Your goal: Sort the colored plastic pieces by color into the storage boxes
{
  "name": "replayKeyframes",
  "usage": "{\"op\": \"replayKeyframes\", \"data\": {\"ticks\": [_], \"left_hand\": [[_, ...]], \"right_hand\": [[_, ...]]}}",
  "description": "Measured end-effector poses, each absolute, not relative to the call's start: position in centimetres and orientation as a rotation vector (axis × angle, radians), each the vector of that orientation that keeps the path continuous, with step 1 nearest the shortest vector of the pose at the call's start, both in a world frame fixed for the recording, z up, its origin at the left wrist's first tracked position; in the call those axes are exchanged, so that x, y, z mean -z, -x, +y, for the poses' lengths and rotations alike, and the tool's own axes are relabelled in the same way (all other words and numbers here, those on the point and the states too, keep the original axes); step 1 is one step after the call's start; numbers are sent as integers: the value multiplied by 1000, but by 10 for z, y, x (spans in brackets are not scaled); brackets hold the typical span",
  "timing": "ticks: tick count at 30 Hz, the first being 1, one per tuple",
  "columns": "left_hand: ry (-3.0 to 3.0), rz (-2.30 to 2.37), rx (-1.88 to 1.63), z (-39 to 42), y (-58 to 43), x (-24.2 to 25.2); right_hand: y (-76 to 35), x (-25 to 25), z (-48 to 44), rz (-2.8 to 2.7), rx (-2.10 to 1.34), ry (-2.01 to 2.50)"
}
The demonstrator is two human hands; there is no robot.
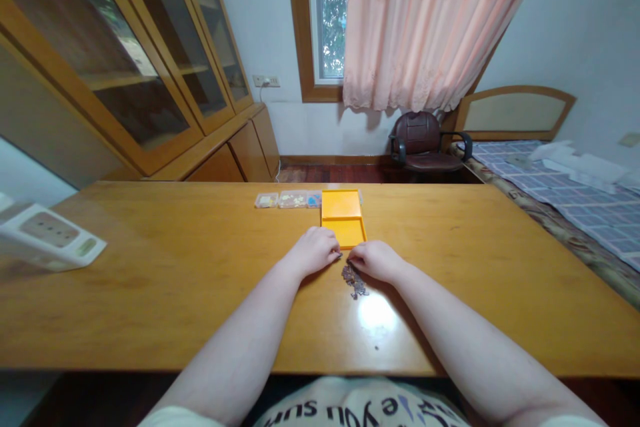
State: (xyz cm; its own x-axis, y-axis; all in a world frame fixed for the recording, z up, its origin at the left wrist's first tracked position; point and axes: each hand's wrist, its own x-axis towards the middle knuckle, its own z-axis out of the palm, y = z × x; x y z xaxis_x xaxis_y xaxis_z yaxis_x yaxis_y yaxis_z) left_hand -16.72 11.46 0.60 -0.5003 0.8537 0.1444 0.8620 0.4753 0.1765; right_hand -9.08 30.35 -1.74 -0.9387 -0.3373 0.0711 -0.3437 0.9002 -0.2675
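A small heap of dark grey-brown pieces (355,282) lies on the wooden table in front of me, too small to name by kind. My left hand (316,250) is closed in a pinch just left of the heap, with a small dark piece (339,255) at its fingertips. At the heap's upper edge, my right hand (375,260) has its fingers pressed together; what they hold is too small to make out. Just beyond both hands is a yellow two-section tray (342,219), its shorter section nearer to me.
Clear plastic boxes (293,199) with small light and blue pieces stand beside the tray's far end. A white device (47,235) is at the table's left. One dark speck (377,348) lies near the front edge. Beyond the table is an armchair (423,140).
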Motion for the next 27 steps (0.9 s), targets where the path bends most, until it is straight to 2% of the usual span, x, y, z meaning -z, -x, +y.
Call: {"op": "replayKeyframes", "data": {"ticks": [7,11,15,19,27], "left_hand": [[1136,-2686,477,111,178,1],[1305,-2691,473,113,173,0],[1689,-2684,437,117,164,-3],[1806,-2722,439,120,160,0],[1718,-2793,426,122,161,6]], "right_hand": [[96,20,314,-2854,-615,-285],[98,18,320,-2754,-693,-52],[92,10,320,-2888,-713,-281],[87,7,313,-3015,-749,-597],[88,12,301,-3061,-619,-590]]}}
